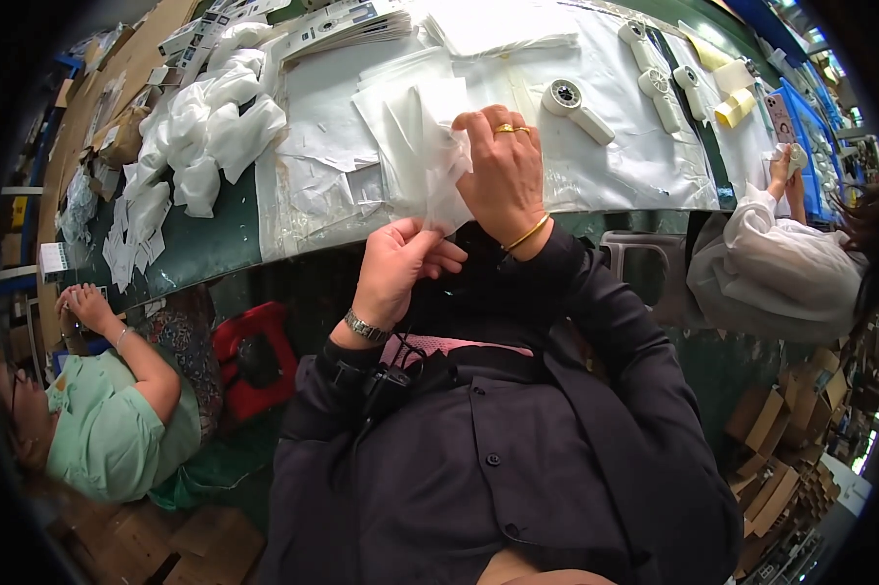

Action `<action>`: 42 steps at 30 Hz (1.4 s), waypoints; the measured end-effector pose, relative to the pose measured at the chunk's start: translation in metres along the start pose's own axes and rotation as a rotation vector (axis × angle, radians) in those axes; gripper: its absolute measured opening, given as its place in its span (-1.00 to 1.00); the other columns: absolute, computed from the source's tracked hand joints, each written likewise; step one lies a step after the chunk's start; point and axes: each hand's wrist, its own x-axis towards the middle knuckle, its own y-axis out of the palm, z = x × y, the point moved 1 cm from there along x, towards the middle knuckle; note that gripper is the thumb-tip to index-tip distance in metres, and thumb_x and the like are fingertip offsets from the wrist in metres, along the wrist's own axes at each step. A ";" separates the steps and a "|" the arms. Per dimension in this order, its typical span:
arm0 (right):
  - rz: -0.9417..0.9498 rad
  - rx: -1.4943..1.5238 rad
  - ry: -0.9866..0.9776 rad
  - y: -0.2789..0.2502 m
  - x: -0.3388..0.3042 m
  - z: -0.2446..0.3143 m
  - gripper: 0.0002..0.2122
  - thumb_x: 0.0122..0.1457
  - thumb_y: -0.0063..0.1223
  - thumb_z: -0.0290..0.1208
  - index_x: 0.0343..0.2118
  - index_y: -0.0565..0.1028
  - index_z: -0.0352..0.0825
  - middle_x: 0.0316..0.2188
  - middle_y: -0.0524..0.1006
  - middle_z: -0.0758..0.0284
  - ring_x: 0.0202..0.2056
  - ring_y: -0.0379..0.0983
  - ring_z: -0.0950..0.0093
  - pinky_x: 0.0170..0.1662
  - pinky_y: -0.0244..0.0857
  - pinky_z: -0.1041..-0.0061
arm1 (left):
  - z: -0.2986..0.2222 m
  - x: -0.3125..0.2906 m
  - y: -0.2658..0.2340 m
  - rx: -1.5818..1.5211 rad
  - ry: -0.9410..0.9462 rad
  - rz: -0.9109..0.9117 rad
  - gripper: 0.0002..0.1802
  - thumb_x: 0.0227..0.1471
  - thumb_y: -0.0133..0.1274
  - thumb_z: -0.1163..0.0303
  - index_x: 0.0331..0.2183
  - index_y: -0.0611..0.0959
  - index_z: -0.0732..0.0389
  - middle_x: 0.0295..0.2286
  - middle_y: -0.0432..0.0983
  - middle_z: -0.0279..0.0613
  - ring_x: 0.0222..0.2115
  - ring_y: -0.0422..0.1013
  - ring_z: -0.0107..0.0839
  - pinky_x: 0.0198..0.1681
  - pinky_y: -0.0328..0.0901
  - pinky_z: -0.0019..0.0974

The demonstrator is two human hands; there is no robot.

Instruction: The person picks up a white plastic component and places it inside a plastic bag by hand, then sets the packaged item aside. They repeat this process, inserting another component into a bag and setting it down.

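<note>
A thin, translucent white bag (443,202) hangs between my two hands at the near edge of the table. The thumb and fingers of my left hand (392,265) pinch its lower end. My right hand (509,180), with curled fingers, is closed on the bag's right side; the fingertips are partly hidden behind the film. Just beyond lies a loose pile of similar white bags (389,107). To the right of my right hand, a white handheld fan (586,119) with a round head rests on the white table covering (542,58).
White wrapped bundles (205,132) are heaped at left, beside a stack of printed flat boxes (347,31). Several more fans (662,100) lie at right. Small paper slips (327,146) lie left of the bags. One co-worker (117,409) sits left, another (776,263) right.
</note>
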 end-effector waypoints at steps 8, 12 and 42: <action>0.021 0.430 0.223 -0.026 -0.034 0.004 -0.63 0.10 0.31 -0.63 0.01 0.58 -0.36 -0.21 0.59 0.22 -0.35 0.60 0.37 -0.24 0.49 0.43 | -0.003 0.002 0.001 0.160 0.126 -0.063 -0.71 0.41 0.08 0.31 -0.19 0.68 0.39 -0.41 0.75 0.00 -0.53 0.65 -0.40 -0.52 0.34 -0.53; -0.004 0.610 0.326 -0.029 -0.059 -0.009 -0.66 0.18 0.32 -0.63 0.03 0.59 -0.36 -0.23 0.61 0.24 -0.41 0.60 0.49 -0.29 0.48 0.54 | -0.001 0.001 -0.012 0.090 0.115 -0.063 -0.66 0.41 0.11 0.25 -0.20 0.68 0.40 -0.45 0.74 -0.02 -0.58 0.63 -0.42 -0.59 0.28 -0.53; 0.108 0.278 -0.227 -0.044 -0.059 0.023 -0.89 0.12 0.41 -0.43 -0.31 0.67 -0.17 -0.36 0.59 0.48 -0.31 0.52 0.46 -0.15 0.24 0.41 | -0.009 -0.006 -0.016 0.211 0.045 -0.018 -0.59 0.41 0.16 0.10 -0.38 0.67 0.21 -0.67 0.55 -0.26 -0.79 0.21 -0.68 -0.69 0.03 -0.57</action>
